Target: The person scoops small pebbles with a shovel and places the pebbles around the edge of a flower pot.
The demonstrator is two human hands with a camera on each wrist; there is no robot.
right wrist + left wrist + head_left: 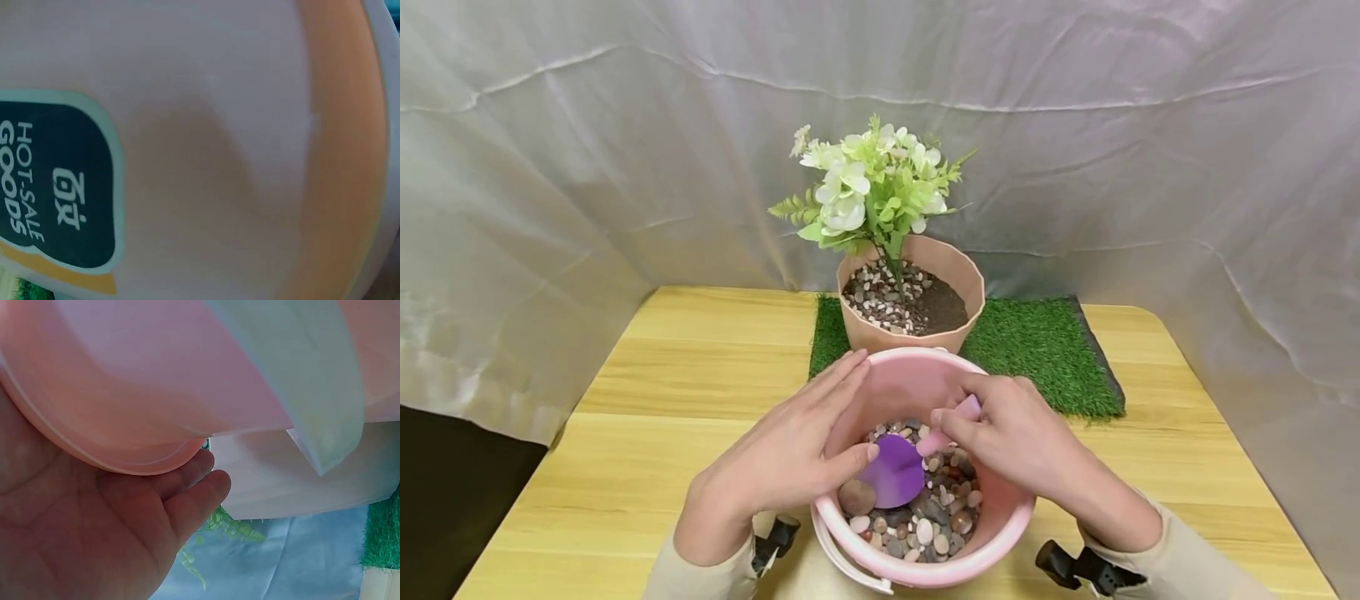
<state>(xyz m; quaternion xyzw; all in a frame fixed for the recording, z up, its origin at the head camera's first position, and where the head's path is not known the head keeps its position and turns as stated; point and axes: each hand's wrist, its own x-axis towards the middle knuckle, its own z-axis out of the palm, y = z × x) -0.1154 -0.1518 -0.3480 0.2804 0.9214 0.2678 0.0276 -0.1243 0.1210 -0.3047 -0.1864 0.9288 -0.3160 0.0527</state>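
A pink bucket (1009,546) filled with mixed pebbles (925,533) stands at the front of the table. My right hand (1018,429) grips the pink handle of a toy shovel (895,475), its purple blade down among the pebbles beside a larger brown stone (857,497). Across the bucket's left rim rests my left hand (790,442), its fingers straight and its thumb reaching inside. In the left wrist view the palm (81,531) lies against the rim. The right wrist view shows the bucket's outer wall (206,156); the right hand is out of sight there.
Behind the bucket stands a peach flowerpot (917,340) with white artificial flowers (872,183), pebbles and dark soil. The pot sits on a green turf mat (1045,354). A white bucket handle (842,562) hangs at the front left. Grey cloth (700,167) surrounds the wooden table (700,367).
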